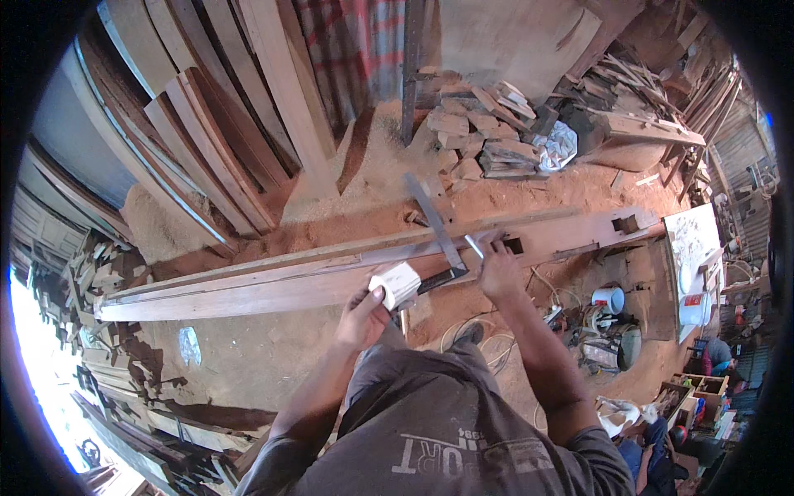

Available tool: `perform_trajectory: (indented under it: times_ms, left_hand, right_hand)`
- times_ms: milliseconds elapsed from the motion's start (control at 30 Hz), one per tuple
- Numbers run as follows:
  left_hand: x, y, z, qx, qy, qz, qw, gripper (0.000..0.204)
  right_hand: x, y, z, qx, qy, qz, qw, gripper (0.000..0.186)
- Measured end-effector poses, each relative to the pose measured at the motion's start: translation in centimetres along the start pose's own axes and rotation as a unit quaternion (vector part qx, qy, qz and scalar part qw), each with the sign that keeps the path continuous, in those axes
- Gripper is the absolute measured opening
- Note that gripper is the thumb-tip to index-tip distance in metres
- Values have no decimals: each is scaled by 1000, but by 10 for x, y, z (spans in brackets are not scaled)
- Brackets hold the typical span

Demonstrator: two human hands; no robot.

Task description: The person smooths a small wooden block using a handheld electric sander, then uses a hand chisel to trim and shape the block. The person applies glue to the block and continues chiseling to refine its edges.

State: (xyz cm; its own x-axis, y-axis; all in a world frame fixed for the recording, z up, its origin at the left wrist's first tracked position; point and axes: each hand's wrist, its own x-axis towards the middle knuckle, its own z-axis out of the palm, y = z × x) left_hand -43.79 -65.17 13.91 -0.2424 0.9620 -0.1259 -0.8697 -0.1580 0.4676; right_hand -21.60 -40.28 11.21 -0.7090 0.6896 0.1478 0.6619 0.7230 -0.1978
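Note:
My left hand (361, 321) is closed around a pale, ridged block (397, 283), which looks like wood. It is held above the near edge of a long wooden beam (322, 291) lying across in front of me. My right hand (501, 271) is closed on a slim whitish stick (474, 245); its exact kind is not clear. Between my hands a try square (436, 221) lies across the beam, its metal blade pointing away and its dark stock close to the pale block. Beside my right hand a rectangular mortise (514, 245) is cut into the beam.
Another cut-out (626, 224) sits farther right in the beam. Tall boards (223, 140) lean at the far left, and stacked offcuts (484, 128) lie behind. A white bucket (609, 299) and cables (496, 347) are on the ground at right. Another person (649, 459) is at the lower right.

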Motion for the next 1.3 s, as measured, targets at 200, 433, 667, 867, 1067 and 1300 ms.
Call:
perform_trajectory:
  times_ms: [200, 433, 667, 867, 1067, 1300]
  left_hand:
    - [8, 3, -9, -19, 28, -14, 999, 67]
    - [5, 21, -9, 41, 54, 35, 997, 64]
    - [5, 30, -12, 71, 77, 51, 993, 61]
    - [12, 18, -22, 46, 111, 39, 992, 55]
    - [1, 34, -37, 74, 167, 96, 979, 44]
    - [-85, 80, -22, 117, 223, 230, 940, 56]
  right_hand:
    - [23, -10, -11, 115, -45, 40, 992, 48]
    - [10, -69, -7, 79, -114, 154, 978, 61]
    - [24, -45, -9, 154, -183, 157, 958, 51]
    - [-3, -29, 7, 335, 28, 231, 913, 41]
    - [10, -37, -24, 444, -32, 288, 848, 36]
    - [71, -170, 19, 435, -233, 100, 864, 50]
